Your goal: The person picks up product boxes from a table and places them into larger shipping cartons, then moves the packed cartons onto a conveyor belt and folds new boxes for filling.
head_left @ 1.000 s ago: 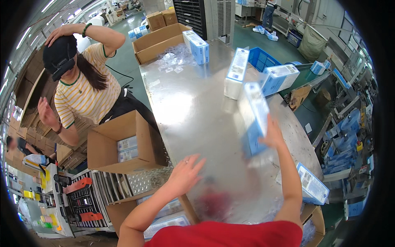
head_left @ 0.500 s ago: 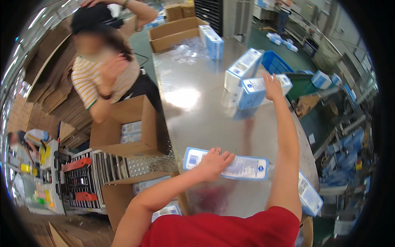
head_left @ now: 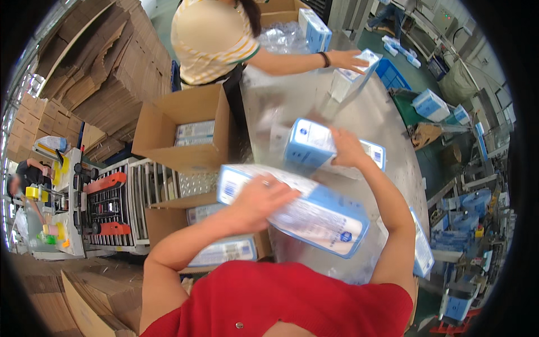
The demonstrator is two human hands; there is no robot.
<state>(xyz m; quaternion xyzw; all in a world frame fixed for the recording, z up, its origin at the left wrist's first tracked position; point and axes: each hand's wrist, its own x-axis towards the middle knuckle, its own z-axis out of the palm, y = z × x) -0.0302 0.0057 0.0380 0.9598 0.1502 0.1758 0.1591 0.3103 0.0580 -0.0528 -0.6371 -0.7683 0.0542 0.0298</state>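
My left hand (head_left: 263, 201) grips a long blue-and-white pack (head_left: 320, 223) near its left end. This pack is tilted above the metal table, close to my chest, and slightly blurred. Farther out, my right hand (head_left: 347, 147) has its fingers over a second blue-and-white pack (head_left: 309, 140) standing on the tabletop; the thumb side is partly hidden. Across the table, a co-worker's hand (head_left: 349, 59) rests on a third similar pack (head_left: 351, 81).
An open carton (head_left: 149, 130) with packs inside stands left of the metal table (head_left: 396, 188); another carton (head_left: 163, 230) sits nearer me. One pack (head_left: 422, 247) lies by my right elbow. A blue crate (head_left: 393, 76) is beyond the far right edge.
My left hand has lifted and tilted its pack off the table. My right hand has drawn the second pack nearer. The co-worker has reached across onto the third pack.
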